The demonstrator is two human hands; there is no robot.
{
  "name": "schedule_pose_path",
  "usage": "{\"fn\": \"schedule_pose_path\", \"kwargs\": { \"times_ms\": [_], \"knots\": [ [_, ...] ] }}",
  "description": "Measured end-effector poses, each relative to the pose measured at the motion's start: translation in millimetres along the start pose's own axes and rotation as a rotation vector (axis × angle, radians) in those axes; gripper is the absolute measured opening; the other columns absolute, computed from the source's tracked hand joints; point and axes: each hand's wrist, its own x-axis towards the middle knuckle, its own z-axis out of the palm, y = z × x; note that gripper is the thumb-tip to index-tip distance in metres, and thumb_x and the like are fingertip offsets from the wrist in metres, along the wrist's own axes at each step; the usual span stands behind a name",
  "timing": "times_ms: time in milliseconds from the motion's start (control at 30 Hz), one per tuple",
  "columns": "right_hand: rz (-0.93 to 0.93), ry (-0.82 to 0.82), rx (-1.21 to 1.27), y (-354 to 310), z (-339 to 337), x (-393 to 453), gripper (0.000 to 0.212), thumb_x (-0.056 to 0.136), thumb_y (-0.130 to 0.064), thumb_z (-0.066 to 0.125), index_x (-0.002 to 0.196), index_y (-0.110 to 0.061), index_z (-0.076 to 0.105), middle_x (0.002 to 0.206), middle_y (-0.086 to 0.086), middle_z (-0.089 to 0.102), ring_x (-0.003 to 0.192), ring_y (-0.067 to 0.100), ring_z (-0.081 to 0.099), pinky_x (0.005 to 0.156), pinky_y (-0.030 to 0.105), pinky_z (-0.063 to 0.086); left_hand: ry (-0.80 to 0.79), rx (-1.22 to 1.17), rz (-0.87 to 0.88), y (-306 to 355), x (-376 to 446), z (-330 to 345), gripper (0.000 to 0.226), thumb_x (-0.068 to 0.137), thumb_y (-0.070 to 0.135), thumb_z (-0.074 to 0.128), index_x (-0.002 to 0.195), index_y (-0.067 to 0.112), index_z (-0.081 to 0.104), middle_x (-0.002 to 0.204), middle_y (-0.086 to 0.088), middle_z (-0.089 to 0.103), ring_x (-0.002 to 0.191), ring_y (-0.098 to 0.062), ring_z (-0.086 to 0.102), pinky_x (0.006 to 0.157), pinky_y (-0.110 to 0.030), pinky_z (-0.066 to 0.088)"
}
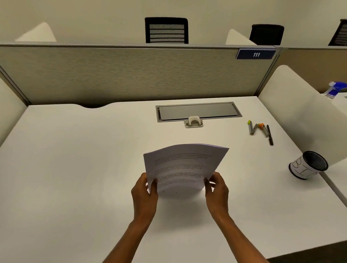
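A thin stack of printed white paper stands nearly upright above the middle of the white desk, its lower edge close to the desk and its sheets bowed. My left hand grips the stack's lower left edge, thumb on the front. My right hand grips the lower right edge the same way. Both forearms reach in from the bottom of the view.
Several markers and pens lie at the back right. A black mesh cup with a white label lies on its side at the right edge. A grey cable hatch with a white stapler sits at the back. Partitions surround the desk; a spray bottle stands beyond.
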Motion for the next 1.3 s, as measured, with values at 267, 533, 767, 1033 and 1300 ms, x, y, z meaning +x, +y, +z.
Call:
{"fn": "schedule_pose_path", "kwargs": {
  "times_ms": [267, 533, 767, 1033, 1300],
  "knots": [
    [-0.062, 0.025, -0.025, -0.1, 0.6, 2.0, 0.014, 0.093, -0.007, 0.058, 0.100, -0.019, 0.055, 0.102, -0.001, 0.063, 0.086, 0.016, 0.062, 0.067, 0.009, 0.045, 0.019, 0.018, 0.029, -5.6, -1.5, -0.9, 0.026, 0.093, 0.005, 0.057, 0.105, 0.028, 0.059, 0.103, 0.019, 0.064, 0.096, -0.002, 0.063, 0.080, -0.017, 0.054],
    [-0.033, -0.032, -0.125, 22.4, 5.5, 5.3, 0.019, 0.093, -0.004, 0.056, 0.107, -0.015, 0.059, 0.103, 0.000, 0.066, 0.090, 0.021, 0.063, 0.079, 0.038, 0.056, -0.023, 0.137, 0.077, -27.7, -0.1, 1.5, 0.026, 0.091, -0.001, 0.057, 0.109, 0.017, 0.061, 0.106, 0.001, 0.068, 0.090, -0.020, 0.064, 0.079, -0.021, 0.055],
    [-0.007, -0.112, -0.153, 16.5, 3.5, 15.6, 0.015, 0.095, -0.002, 0.053, 0.105, -0.011, 0.060, 0.097, -0.003, 0.065, 0.087, 0.018, 0.062, 0.071, 0.015, 0.052, -0.028, 0.207, 0.046, -21.9, 10.1, 5.6, 0.017, 0.092, -0.006, 0.053, 0.092, 0.009, 0.062, 0.092, -0.001, 0.067, 0.079, -0.018, 0.064, 0.066, -0.002, 0.045],
    [-0.032, -0.059, -0.124, 7.9, -0.1, 26.6, 0.015, 0.094, -0.004, 0.056, 0.106, -0.012, 0.059, 0.099, -0.001, 0.063, 0.087, 0.017, 0.062, 0.072, 0.009, 0.046, -0.002, 0.179, 0.063, -11.0, 24.0, 10.6, 0.015, 0.094, -0.001, 0.054, 0.089, 0.010, 0.063, 0.088, 0.003, 0.067, 0.076, -0.011, 0.063, 0.063, -0.005, 0.044],
    [0.045, -0.112, -0.207, 35.6, 4.9, 23.1, 0.015, 0.093, -0.001, 0.055, 0.104, -0.009, 0.061, 0.096, 0.003, 0.066, 0.089, 0.023, 0.063, 0.073, 0.027, 0.050, -0.147, 0.246, 0.027, -42.7, 19.4, 10.4, 0.022, 0.091, -0.005, 0.054, 0.098, 0.011, 0.067, 0.096, 0.002, 0.071, 0.082, -0.015, 0.065, 0.071, -0.028, 0.057]
  ]
}}
